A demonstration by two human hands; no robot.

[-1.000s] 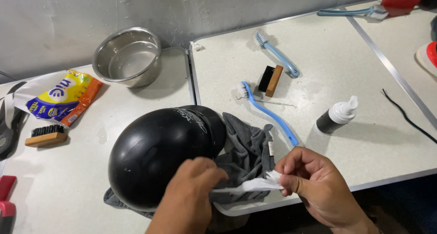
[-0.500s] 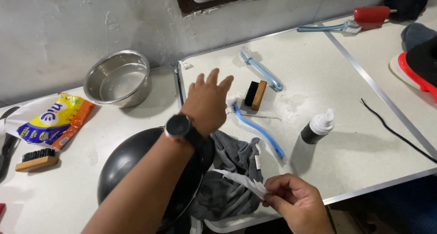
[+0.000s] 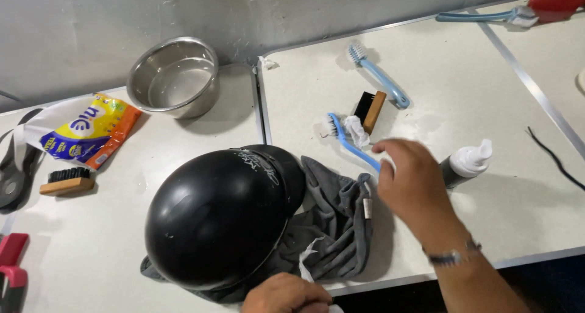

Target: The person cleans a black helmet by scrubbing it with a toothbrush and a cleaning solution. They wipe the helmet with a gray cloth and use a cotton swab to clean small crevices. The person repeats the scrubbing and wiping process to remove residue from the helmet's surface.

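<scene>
While the right hand (image 3: 409, 182) hovers fingers loose, the brush (image 3: 352, 144) lies just beyond its grip; the left hand (image 3: 286, 295) seemingly pinches a wipe (image 3: 306, 259) near the surface (image 3: 487, 106) edge.

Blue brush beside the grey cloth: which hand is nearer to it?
Right. The right hand hovers at the handle end of the blue brush, fingertips almost on it. The left hand is far below, at the table edge under the black helmet.

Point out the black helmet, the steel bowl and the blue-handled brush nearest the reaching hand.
Glossy black helmet (image 3: 219, 218), head view, crown.
Round steel bowl (image 3: 173, 77), head view, inner wall.
Blue-handled brush (image 3: 352, 145), head view, handle.
</scene>
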